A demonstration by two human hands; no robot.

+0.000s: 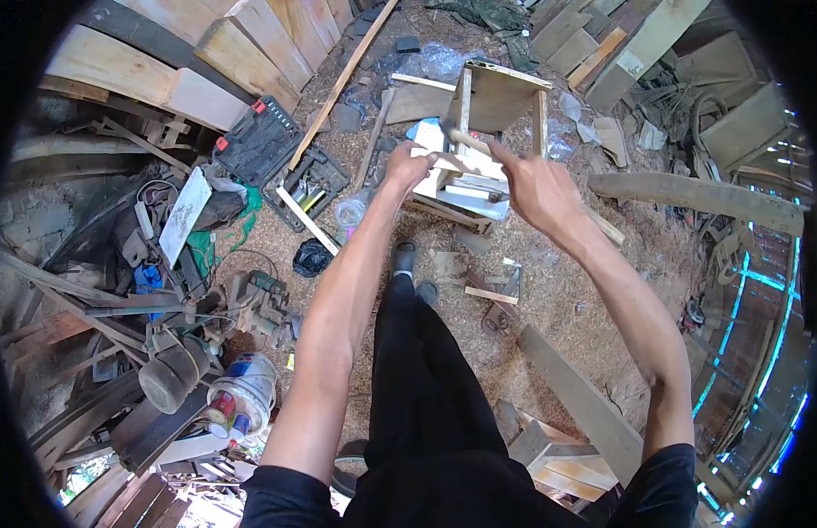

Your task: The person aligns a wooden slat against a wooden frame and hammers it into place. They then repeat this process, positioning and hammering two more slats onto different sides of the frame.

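Note:
My left hand (410, 169) is closed, thumb and fingers pinching the left end of a light wooden strip (461, 165). My right hand (542, 192) wraps round the wooden handle of what looks like a hammer (469, 141); its dark head is blurred and points left, above the strip. Both hands are over a wooden frame (539, 123), like a small stool or box with a panel across its far side. White boards or sheets (474, 201) lie on the frame's near part, just below the strip. The fingertips of my right hand are partly hidden.
Sawdust covers the ground. An open black tool case (260, 141) lies left of the frame, with a black bag (312, 258) nearer me. A white bucket (247, 387) with cans stands at lower left. Planks (577, 396) lie at lower right, and a long board (699, 195) juts from the right.

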